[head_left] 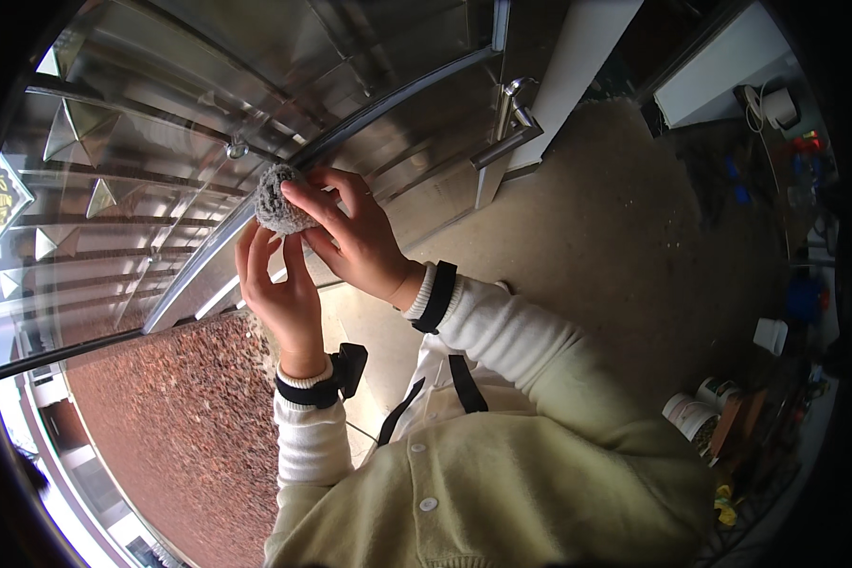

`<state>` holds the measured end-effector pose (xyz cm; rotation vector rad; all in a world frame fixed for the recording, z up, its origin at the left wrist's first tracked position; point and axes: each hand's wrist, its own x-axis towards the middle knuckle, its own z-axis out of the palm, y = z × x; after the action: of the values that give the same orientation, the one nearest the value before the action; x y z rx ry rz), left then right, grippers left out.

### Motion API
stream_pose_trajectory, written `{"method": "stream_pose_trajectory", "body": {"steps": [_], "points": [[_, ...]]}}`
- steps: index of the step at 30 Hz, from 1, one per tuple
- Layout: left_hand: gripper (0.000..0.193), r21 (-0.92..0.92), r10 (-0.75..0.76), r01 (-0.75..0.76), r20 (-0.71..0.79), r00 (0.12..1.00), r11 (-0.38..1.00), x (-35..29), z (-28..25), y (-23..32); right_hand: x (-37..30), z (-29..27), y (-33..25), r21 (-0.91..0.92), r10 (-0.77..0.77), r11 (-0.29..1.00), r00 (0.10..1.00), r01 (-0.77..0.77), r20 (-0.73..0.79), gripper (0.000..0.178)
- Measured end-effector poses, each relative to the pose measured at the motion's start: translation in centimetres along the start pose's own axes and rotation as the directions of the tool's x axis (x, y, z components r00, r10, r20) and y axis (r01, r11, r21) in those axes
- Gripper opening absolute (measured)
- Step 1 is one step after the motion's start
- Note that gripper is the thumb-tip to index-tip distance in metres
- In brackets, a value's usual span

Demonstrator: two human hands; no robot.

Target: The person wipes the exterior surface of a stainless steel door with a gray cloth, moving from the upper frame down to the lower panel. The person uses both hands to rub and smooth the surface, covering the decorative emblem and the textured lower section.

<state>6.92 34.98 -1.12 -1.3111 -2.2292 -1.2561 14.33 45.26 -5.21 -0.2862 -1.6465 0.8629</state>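
A bunched grey fuzzy cloth [276,201] is held up in front of a shiny metal door [379,118], on the left side of the view. My right hand [362,237] grips it from the right, with fingers bent over its face and edge. From below, my left hand [282,298] reaches up with curved fingers, its fingertips on the cloth's lower edge. Whether the cloth touches the door, I cannot tell. A small round metal knob [237,148] sits on the door just above and left of the cloth.
A door handle [506,142] juts out at the upper middle, beside a white door frame [577,76]. Brown rough matting [180,426] covers the ground at lower left. White buckets [691,414] and clutter line the right side of the concrete floor [634,237].
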Motion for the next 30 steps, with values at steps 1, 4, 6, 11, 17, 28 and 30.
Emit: {"method": "stream_pose_trajectory", "body": {"steps": [1,4,6,11,17,28,30], "points": [[0.022,-0.106,-0.036,0.038,0.017,0.999,0.994,0.0,-0.1,0.2,0.0,0.3,-0.1,0.001,0.015,1.0,1.0,-0.015,-0.012,0.082],[0.039,-0.11,0.002,0.0,0.018,1.0,0.994,-0.1,-0.1,1.0,0.0,0.2,-0.3,-0.025,0.058,0.998,0.998,-0.059,-0.038,0.081],[0.052,-0.115,-0.008,0.012,0.034,0.999,0.993,-0.3,-0.2,1.7,0.3,-0.3,-0.1,-0.027,0.077,0.997,0.996,-0.079,-0.054,0.081],[0.054,-0.156,-0.001,0.008,0.045,0.999,0.988,-0.5,0.6,2.6,1.4,-3.4,1.1,-0.098,0.052,0.993,0.991,-0.064,-0.121,0.08],[0.052,-0.022,0.119,-0.118,0.093,0.988,0.993,-0.6,2.1,3.7,2.5,-7.6,3.2,-0.251,-0.017,0.967,0.97,-0.046,-0.243,0.074],[0.056,-0.001,0.173,-0.175,0.158,0.972,0.984,-1.2,5.7,5.2,3.7,-13.7,8.6,-0.441,-0.092,0.892,0.914,-0.101,-0.395,0.07],[0.058,-0.007,0.182,-0.183,0.164,0.97,0.983,-1.3,6.3,5.1,3.6,-14.4,9.0,-0.455,-0.1,0.887,0.927,-0.082,-0.362,0.068]]}}
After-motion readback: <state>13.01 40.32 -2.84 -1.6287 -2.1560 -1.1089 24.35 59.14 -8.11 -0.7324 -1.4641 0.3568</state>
